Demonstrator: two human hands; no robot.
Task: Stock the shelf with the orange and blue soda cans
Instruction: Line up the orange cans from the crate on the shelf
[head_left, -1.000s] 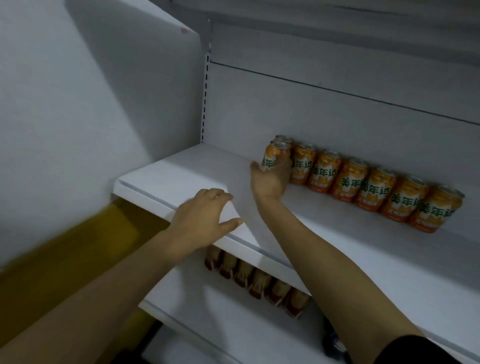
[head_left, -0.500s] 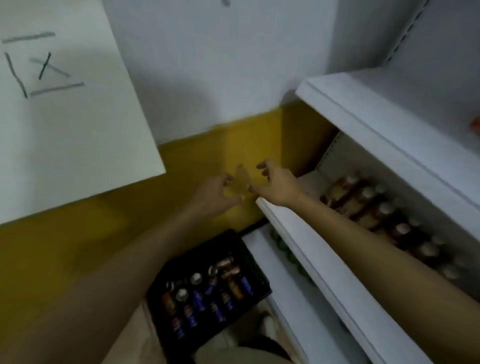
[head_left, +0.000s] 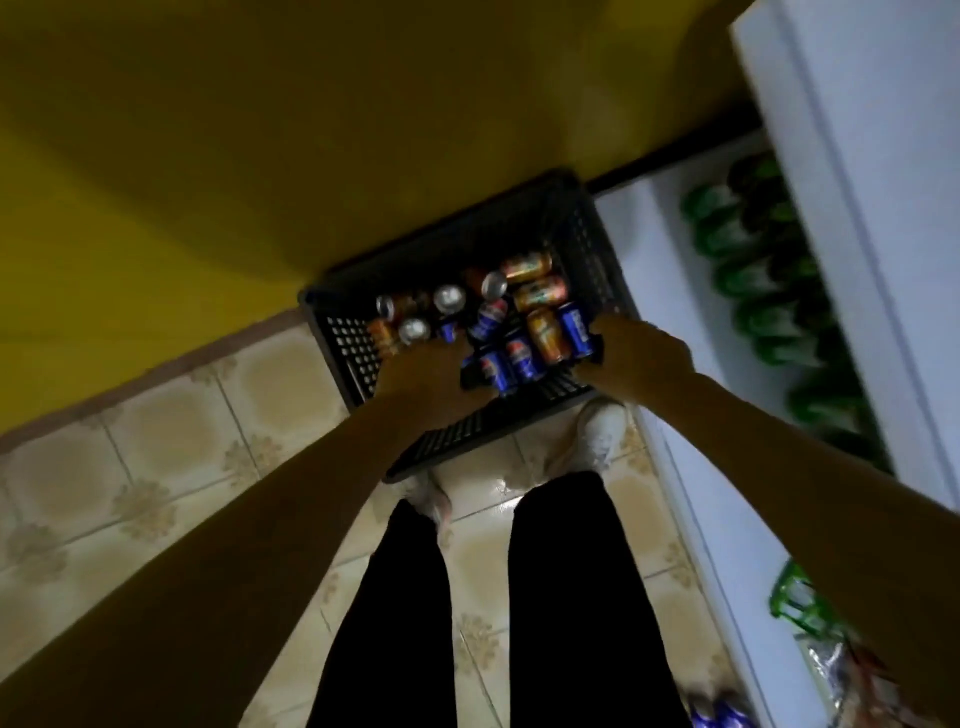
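Fetching stock: the left hand and right hand are down in the floor crate among orange cans and blue cans. I cannot tell if either grips. Next: grasp cans and lift them to the right-side shelf.

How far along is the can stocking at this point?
Done: cannot tell; the soda shelf is out of view. In hand: left hand and right hand reach into the black crate, grip unclear. Left: several orange cans and blue cans lie inside.
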